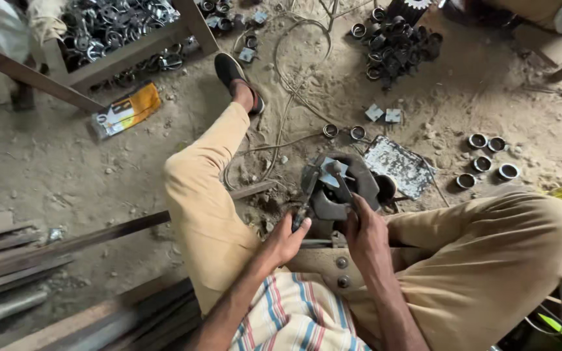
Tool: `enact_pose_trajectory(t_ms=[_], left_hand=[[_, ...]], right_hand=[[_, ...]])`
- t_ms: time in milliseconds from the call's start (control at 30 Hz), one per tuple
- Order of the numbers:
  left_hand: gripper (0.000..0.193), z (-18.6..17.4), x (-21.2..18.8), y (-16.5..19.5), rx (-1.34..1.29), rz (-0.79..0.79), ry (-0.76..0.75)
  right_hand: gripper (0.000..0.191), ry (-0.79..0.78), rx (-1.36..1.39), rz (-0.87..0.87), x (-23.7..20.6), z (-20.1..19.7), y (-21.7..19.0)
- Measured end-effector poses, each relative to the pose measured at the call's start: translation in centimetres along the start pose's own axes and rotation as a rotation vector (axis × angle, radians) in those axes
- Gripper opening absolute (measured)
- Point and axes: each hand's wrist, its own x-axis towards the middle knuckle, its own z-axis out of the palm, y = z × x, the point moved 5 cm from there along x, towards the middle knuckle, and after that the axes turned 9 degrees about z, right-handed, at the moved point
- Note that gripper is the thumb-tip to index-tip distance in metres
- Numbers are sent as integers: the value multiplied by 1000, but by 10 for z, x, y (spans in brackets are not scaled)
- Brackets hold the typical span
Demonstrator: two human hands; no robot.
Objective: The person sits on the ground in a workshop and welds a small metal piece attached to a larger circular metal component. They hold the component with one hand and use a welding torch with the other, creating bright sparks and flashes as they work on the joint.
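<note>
I sit on a dirt floor with a dark metal block between my legs. My left hand grips the handle of a dark tool whose tip reaches a small square metal plate lying on the block. My right hand is closed around a rod-like tool handle that also points at that plate. Both hands sit just below the block, a little apart from each other.
Short metal rings lie scattered at the right, more rings in a dark pile at the top. A flat grey plate lies beside the block. A wooden frame holds metal parts at the top left. Steel bars lie at the left.
</note>
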Motion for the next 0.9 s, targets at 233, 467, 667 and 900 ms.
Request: enact_pose_trajectory(t_ms=[233,467,667,900], left_hand=[[55,-10,12,43,193,-75,5],[58,-9,12,33,206,-256,-21],[34,-18,13,21,-171,-225,142],[15,-18,32,-33,-828,-613,313]], right_hand=[[32,-29,97,-3,2,0,-5],[32,-72,52,100,3,-3,-10],[29,-66,59,70,4,-3,-9],[21,-35,-148,72,7,8,-2]])
